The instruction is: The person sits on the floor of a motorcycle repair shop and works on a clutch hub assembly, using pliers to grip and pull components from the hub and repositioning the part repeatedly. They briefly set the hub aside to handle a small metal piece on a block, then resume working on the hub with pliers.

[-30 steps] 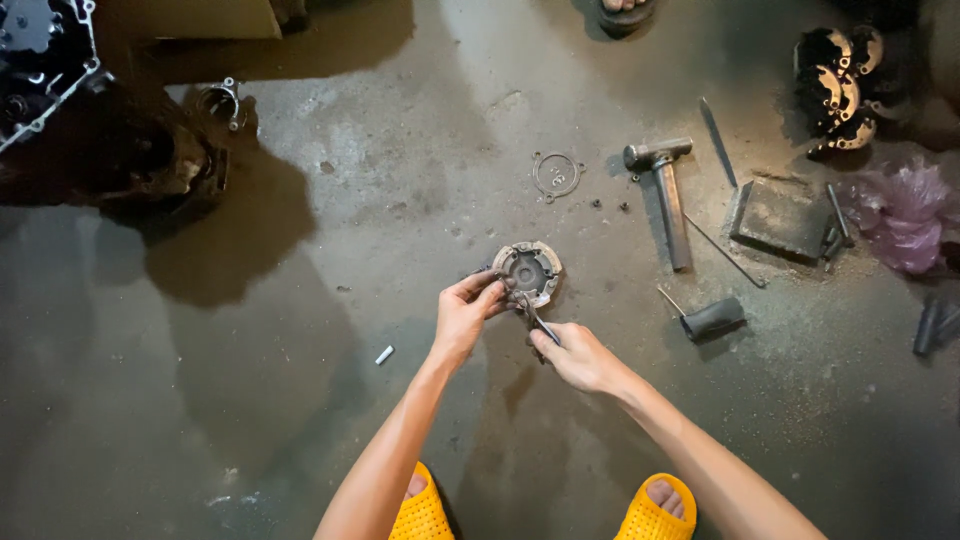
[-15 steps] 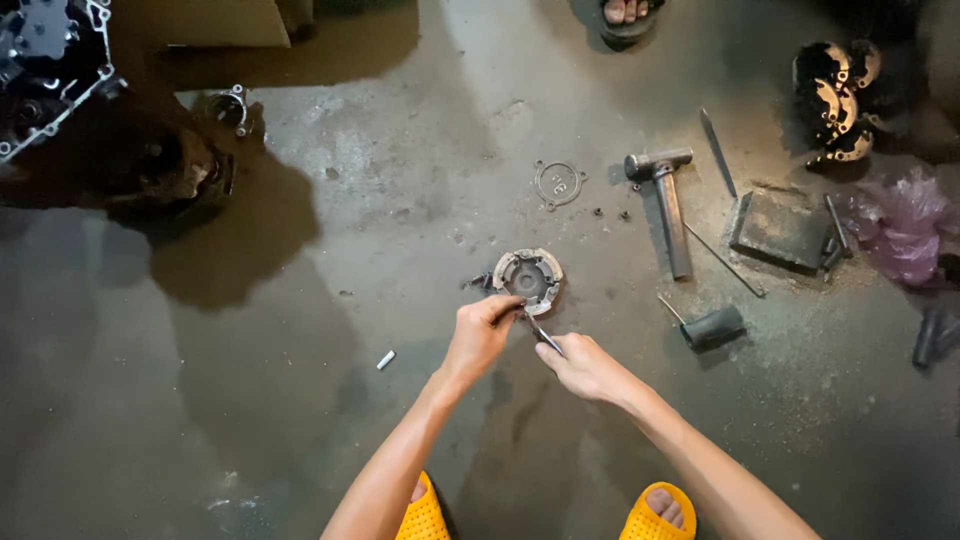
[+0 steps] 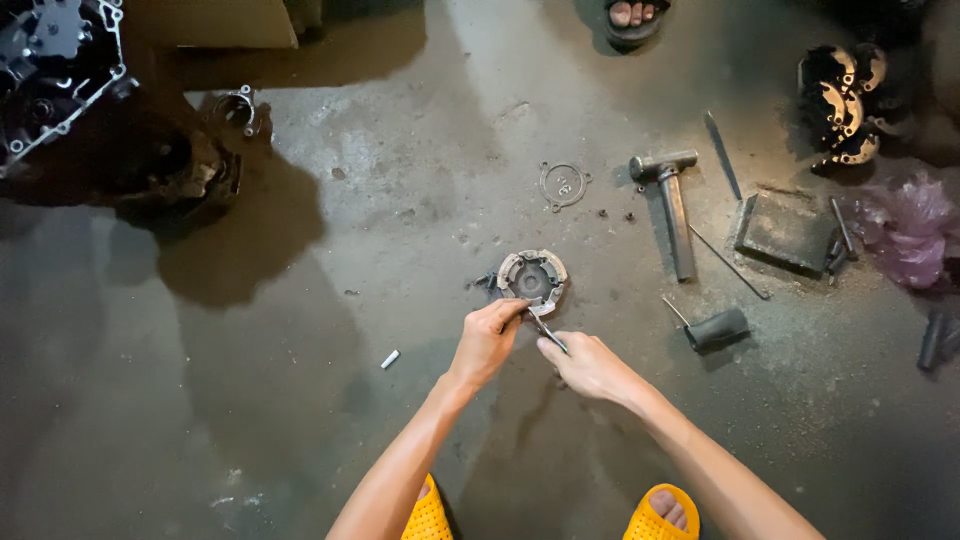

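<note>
A round metal clutch-like part with pale shoe segments around a dark centre lies on the stained concrete floor. My left hand sits just below it, fingers curled, its fingertips at the part's lower rim. My right hand is beside it, gripping a thin metal tool whose tip points up toward the part's lower edge. Both forearms reach in from the bottom of the view.
A hammer, a flat ring gasket, thin rods, a dark flat block and a short black cylinder lie to the right. Engine pieces sit far left. My yellow sandals are at the bottom; another person's foot is at the top.
My left hand slid from the part's left side down to its lower rim, leaving the part more exposed. The right hand stayed put with the tool.
</note>
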